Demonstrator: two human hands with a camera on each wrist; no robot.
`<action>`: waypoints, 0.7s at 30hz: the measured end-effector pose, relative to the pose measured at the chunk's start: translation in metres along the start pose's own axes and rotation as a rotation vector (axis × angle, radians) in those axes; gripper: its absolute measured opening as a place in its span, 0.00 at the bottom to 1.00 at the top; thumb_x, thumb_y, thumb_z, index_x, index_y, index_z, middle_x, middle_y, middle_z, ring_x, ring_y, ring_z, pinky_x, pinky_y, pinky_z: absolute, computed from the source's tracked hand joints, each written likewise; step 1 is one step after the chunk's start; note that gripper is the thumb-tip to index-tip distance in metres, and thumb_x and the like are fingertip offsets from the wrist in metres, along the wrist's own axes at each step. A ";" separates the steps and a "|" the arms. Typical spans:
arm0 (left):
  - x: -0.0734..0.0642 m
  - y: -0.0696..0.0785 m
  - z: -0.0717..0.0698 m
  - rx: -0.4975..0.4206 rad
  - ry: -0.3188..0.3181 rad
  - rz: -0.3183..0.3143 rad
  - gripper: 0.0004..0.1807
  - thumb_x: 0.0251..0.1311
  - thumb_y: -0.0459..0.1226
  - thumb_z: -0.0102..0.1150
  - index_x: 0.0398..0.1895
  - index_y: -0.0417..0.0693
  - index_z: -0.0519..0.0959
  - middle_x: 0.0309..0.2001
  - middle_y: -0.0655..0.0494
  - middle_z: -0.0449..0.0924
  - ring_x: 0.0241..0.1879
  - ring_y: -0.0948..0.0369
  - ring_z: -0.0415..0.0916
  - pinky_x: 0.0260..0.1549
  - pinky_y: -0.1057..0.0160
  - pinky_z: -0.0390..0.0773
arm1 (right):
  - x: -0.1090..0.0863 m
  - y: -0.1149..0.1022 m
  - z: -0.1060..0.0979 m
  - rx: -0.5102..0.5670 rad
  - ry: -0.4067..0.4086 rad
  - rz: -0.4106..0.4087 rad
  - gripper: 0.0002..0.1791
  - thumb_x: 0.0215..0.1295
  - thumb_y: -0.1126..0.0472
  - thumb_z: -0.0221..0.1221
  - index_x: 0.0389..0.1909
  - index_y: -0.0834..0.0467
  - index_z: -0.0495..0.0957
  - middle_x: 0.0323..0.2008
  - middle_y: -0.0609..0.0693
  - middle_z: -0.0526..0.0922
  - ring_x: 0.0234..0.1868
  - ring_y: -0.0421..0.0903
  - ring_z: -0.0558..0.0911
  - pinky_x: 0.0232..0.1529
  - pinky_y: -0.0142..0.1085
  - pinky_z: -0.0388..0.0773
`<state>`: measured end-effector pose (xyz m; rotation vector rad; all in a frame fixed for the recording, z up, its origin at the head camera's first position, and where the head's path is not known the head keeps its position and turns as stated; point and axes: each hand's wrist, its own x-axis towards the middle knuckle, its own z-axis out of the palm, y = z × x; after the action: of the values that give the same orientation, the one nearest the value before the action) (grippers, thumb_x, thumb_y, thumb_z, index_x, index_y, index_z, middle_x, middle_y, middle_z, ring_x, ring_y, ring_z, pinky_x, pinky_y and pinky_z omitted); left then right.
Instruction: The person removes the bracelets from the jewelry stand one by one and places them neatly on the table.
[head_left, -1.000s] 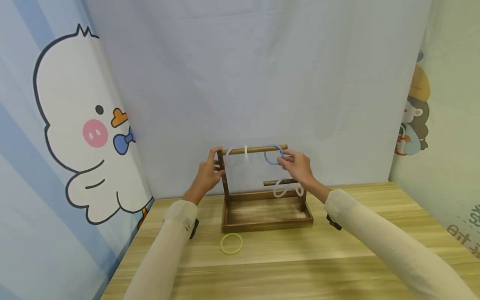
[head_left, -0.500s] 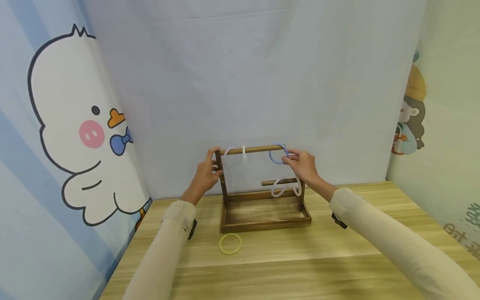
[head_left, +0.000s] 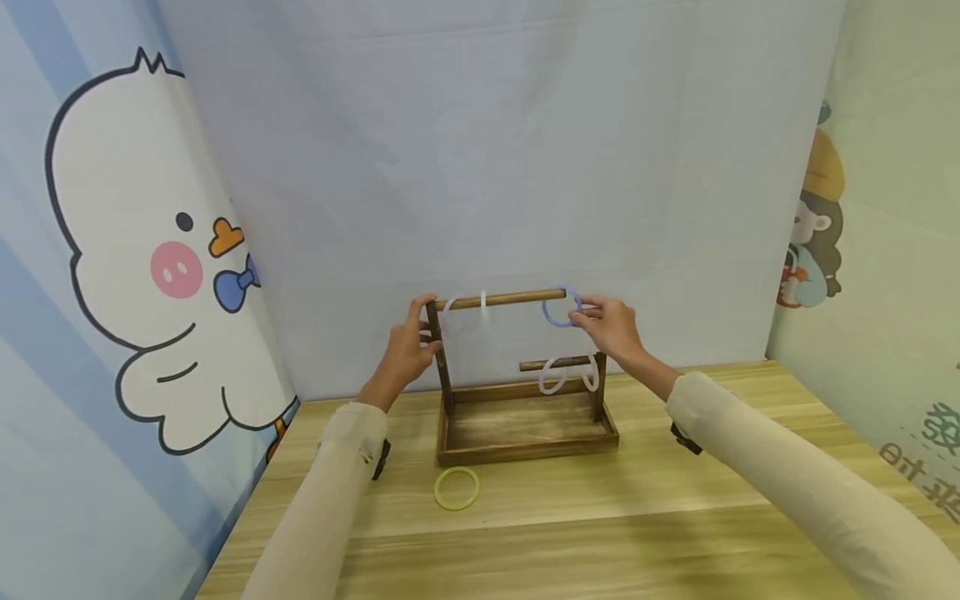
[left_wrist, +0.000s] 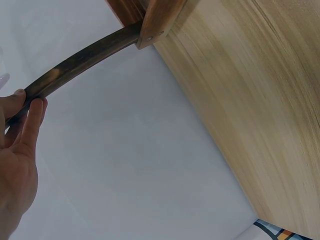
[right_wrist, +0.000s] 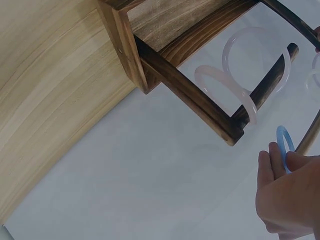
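Note:
A blue ring (head_left: 545, 315) overlaps the right tip of the upper bar (head_left: 517, 297) on a dark wooden rack. My right hand (head_left: 611, 327) pinches its right side between thumb and fingertips; the right wrist view shows the same blue ring (right_wrist: 281, 136) edge-on. At the rack's left, my left hand (head_left: 407, 348) grips the top of the upright post (head_left: 443, 367), with the thumb on one side and fingers on the other. Two pale rings, one of them white (head_left: 483, 298), hang on the upper bar near that post.
Two pale pink rings (head_left: 542, 385) hang on the lower bar (head_left: 532, 366), below my right hand. The rack's shallow tray base (head_left: 525, 455) stands on the wooden table (head_left: 570, 542). A yellow ring (head_left: 437, 493) lies in front of it. A pale curtain (head_left: 495, 167) hangs behind.
My right hand has drawn the blue ring rightward along the upper bar to its tip. My left hand keeps its grip on the post. The head view has shifted slightly.

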<state>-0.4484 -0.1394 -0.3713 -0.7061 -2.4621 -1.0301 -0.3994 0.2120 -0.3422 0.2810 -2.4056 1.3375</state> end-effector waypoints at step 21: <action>0.000 -0.001 -0.001 -0.010 0.006 0.007 0.45 0.61 0.18 0.65 0.77 0.52 0.57 0.52 0.30 0.84 0.48 0.40 0.87 0.45 0.47 0.89 | -0.014 0.017 -0.014 -0.028 -0.019 0.007 0.23 0.74 0.63 0.63 0.65 0.70 0.76 0.47 0.66 0.88 0.46 0.58 0.90 0.42 0.34 0.89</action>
<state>-0.4491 -0.1409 -0.3714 -0.7131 -2.4498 -1.0414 -0.3899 0.2323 -0.3543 0.2792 -2.4411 1.3087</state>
